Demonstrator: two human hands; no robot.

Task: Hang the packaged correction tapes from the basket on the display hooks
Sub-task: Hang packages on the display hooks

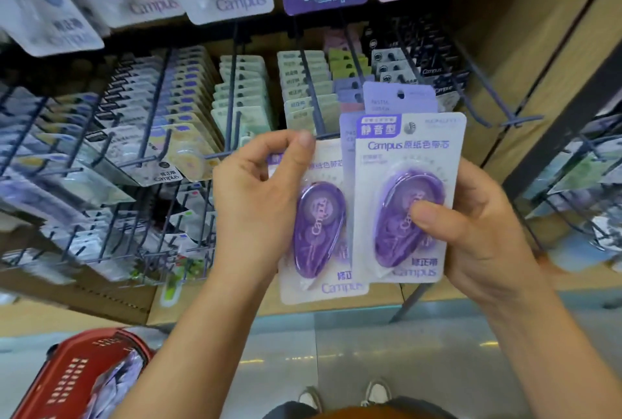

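Two purple correction tapes are being held up just in front of the rack. The left pack (319, 226) is being pinched at its top by the left hand (255, 196), finger and thumb closed on the card. The right hand (478, 230) is wrapping round the right pack (407, 196), thumb pressing the blister (possibly more cards behind). They're being readied for hanging, I'd say; next a hang hole is going to need lining up with a display hook (311, 88). The red basket (84, 375) is sitting on the floor.
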